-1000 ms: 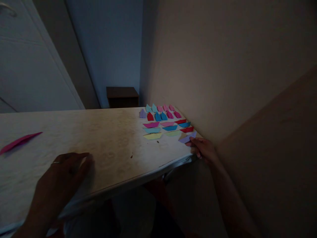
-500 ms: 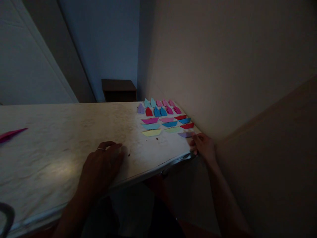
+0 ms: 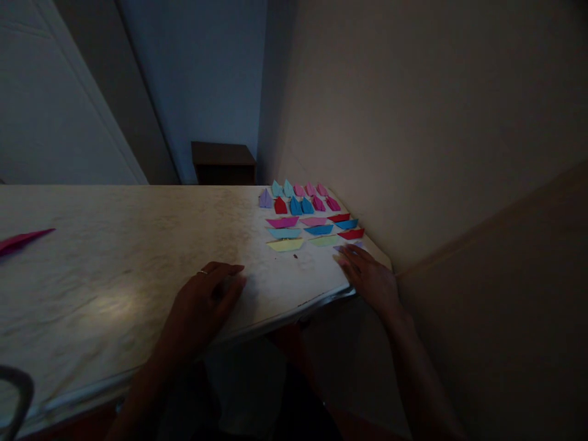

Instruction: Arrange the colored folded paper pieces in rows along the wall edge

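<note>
- Has the lavender paper boat [image 3: 358, 244] under the fingertips of the right hand [image 3: 370, 278], mostly hidden, with slivers showing on both sides.
- Crosses the near right corner of the tabletop [image 3: 151, 245] with that same hand, wrist out past the front edge, close to the wall [image 3: 436, 153] on the right.
- Crowds up just beyond those fingertips, with the pale green boat [image 3: 324, 241] to the left and the nearer red boat [image 3: 351, 234] ahead.
- Opens out between the hands, and more widely beyond and left of the left hand [image 3: 206, 300].
- Differs from half a second ago in the right-hand grasp: then pinching the boat's right end, now laid over the boat.
- Differs from one second ago too: boat then slanted, left hand much farther from the right.
- Keeps the right hand open, palm down, fingers extended onto the boat; cannot tell how firmly.
- Curves the left hand loosely, thumb and forefinger apart, gripping nothing visible; cannot tell whether touching the tabletop.
- Continues past both hands with the yellow boat [image 3: 285, 245], more boats and smaller folded papers [image 3: 296, 206]; far left, a magenta folded paper [image 3: 25, 240].
</note>
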The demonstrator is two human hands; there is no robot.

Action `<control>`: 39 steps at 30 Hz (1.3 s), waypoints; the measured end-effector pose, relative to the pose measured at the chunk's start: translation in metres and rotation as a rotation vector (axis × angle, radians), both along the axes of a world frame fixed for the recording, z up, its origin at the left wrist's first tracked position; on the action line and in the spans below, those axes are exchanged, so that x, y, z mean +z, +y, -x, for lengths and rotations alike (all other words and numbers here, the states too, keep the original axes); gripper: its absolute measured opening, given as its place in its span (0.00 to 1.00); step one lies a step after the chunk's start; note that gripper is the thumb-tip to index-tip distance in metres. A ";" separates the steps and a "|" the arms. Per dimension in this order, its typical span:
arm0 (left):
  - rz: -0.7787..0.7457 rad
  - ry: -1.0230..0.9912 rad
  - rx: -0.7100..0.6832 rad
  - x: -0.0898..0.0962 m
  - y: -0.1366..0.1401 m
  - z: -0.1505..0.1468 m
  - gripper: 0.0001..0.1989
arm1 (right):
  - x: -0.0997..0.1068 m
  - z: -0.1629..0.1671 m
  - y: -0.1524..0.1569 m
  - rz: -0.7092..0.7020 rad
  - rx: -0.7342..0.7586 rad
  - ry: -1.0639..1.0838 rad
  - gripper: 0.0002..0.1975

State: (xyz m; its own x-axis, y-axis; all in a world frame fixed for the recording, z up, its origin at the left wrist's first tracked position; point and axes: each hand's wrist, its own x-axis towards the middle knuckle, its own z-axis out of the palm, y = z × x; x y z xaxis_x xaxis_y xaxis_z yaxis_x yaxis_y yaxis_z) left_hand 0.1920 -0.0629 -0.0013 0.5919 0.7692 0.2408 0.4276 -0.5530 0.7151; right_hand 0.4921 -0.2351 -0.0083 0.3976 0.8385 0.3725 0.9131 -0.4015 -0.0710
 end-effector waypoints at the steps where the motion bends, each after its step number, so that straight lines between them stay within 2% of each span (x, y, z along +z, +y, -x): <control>1: 0.032 -0.016 0.006 0.001 0.000 0.000 0.22 | 0.000 -0.001 0.001 0.001 -0.003 0.002 0.18; 5: 0.097 -0.039 0.032 0.007 -0.001 0.000 0.21 | -0.002 -0.004 0.004 -0.029 0.001 0.015 0.17; 11: 0.098 -0.051 0.028 0.007 0.000 0.000 0.19 | -0.004 -0.001 0.003 -0.105 -0.024 0.017 0.19; 16: 0.073 -0.072 0.020 0.005 0.000 0.001 0.17 | -0.005 0.007 -0.001 -0.191 -0.020 0.146 0.21; 22: 0.073 -0.122 -0.002 0.006 -0.001 0.002 0.14 | 0.001 0.042 0.011 -0.322 0.184 0.377 0.18; 25: 0.066 -0.152 0.002 0.006 -0.002 0.003 0.13 | 0.005 0.066 0.025 -0.319 0.280 0.553 0.16; 29: 0.089 -0.184 -0.005 0.007 -0.006 0.009 0.12 | 0.005 0.092 0.048 -0.259 0.359 0.715 0.19; 32: 0.100 -0.199 -0.044 0.008 -0.004 0.022 0.11 | 0.004 0.104 0.064 -0.209 0.397 0.769 0.20; 35: 0.037 -0.202 -0.035 0.009 0.012 0.048 0.11 | 0.006 0.110 0.073 -0.141 0.440 0.775 0.22; 39: -0.097 -0.135 0.183 0.010 0.055 0.102 0.12 | 0.006 0.111 0.078 -0.097 0.431 0.743 0.24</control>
State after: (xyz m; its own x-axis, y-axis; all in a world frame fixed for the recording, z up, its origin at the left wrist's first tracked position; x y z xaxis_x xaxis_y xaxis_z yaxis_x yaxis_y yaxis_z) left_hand 0.0898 -0.0079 0.0083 0.4022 0.8300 0.3864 0.4313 -0.5440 0.7197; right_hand 0.3806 -0.1572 -0.0024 0.2207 0.9502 0.2201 0.6878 0.0084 -0.7259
